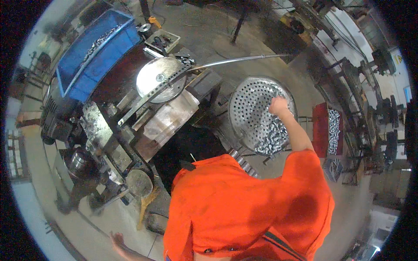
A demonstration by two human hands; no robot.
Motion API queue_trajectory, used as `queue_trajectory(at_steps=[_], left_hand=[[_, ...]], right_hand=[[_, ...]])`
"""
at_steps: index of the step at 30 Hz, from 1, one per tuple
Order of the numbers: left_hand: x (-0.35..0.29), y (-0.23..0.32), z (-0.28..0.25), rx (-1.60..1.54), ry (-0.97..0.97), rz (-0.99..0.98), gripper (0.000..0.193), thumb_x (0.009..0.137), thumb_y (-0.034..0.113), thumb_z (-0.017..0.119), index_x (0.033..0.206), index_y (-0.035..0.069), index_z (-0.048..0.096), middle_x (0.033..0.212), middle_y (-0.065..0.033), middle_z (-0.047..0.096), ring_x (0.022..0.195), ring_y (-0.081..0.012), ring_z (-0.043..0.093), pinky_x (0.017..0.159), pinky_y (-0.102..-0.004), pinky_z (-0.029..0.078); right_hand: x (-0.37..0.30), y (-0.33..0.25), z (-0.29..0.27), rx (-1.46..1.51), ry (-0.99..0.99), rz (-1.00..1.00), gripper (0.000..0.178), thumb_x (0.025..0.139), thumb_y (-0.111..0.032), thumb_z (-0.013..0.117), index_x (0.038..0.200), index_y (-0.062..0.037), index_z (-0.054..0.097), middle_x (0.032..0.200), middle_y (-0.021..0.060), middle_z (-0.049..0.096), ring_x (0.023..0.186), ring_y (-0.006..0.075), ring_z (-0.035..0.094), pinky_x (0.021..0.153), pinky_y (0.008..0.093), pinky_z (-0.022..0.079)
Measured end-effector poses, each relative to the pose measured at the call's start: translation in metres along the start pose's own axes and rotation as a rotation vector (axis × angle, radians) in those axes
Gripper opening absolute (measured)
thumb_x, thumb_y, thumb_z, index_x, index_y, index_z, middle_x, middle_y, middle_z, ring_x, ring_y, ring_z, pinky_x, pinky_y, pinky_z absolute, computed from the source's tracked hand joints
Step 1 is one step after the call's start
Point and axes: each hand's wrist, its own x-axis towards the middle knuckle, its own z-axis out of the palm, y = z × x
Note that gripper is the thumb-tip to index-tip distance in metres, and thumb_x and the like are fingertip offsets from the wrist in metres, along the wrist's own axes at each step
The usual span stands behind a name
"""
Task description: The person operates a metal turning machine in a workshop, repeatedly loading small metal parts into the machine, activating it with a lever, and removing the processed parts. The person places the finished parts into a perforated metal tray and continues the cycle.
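My right hand (278, 106) is over a round perforated metal tray (249, 101), its fingers bent together. Whatever they hold, if anything, is hidden. Small shiny metal pieces (274, 139) lie heaped at the tray's near right side, below my wrist, with a few scattered close to the fingers. Away at the lower left, my left hand (117, 240) hangs above the floor with its fingers apart, holding nothing that I can see.
At left stands a machine bench with a round metal disc (150, 78) and a perforated bar across it. Behind it is a blue bin (98, 65) of metal pieces. A red container (321, 130) with similar pieces stands at right. A long rod (235, 61) juts past the disc.
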Motion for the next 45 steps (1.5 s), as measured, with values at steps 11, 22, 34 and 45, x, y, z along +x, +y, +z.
queue_trajectory(at_steps=[11, 22, 34, 45], left_hand=[[0.027, -0.012, -0.006, 0.065, 0.181, -0.161, 0.048, 0.074, 0.034, 0.058, 0.109, 0.004, 0.045, 0.071, -0.0085, 0.051, 0.061, -0.0196, 0.049, 0.060, -0.0308, 0.044], [0.016, -0.009, 0.004, -0.006, 0.033, -0.069, 0.046, 0.078, 0.033, 0.052, 0.113, 0.006, 0.044, 0.076, -0.0090, 0.051, 0.070, -0.0214, 0.049, 0.069, -0.0336, 0.043], [-0.031, 0.024, 0.049, 0.091, 0.202, 0.104, 0.035, 0.070, 0.037, 0.061, 0.073, 0.003, 0.053, 0.062, -0.0067, 0.054, 0.057, -0.0151, 0.053, 0.057, -0.0261, 0.044], [-0.034, 0.021, 0.042, 0.034, 0.052, 0.145, 0.035, 0.073, 0.025, 0.058, 0.091, -0.004, 0.050, 0.065, -0.0079, 0.055, 0.055, -0.0156, 0.055, 0.052, -0.0268, 0.046]], right_hand=[[0.034, 0.003, 0.023, 0.185, 0.073, -0.163, 0.035, 0.056, -0.017, 0.053, 0.086, 0.0010, 0.058, 0.098, 0.0208, 0.051, 0.092, 0.0308, 0.050, 0.081, 0.0338, 0.041], [0.024, 0.017, 0.037, 0.417, 0.114, 0.062, 0.033, 0.059, -0.023, 0.056, 0.083, -0.0004, 0.057, 0.094, 0.0192, 0.056, 0.089, 0.0305, 0.054, 0.080, 0.0328, 0.042], [0.057, 0.013, 0.065, 0.245, 0.063, -0.111, 0.036, 0.063, -0.035, 0.057, 0.071, 0.0001, 0.060, 0.078, 0.0178, 0.059, 0.076, 0.0304, 0.056, 0.068, 0.0386, 0.045], [0.018, -0.100, -0.068, 0.715, 0.523, -0.696, 0.020, 0.058, -0.014, 0.058, 0.076, -0.0063, 0.065, 0.083, 0.0163, 0.057, 0.078, 0.0262, 0.056, 0.069, 0.0310, 0.043]])
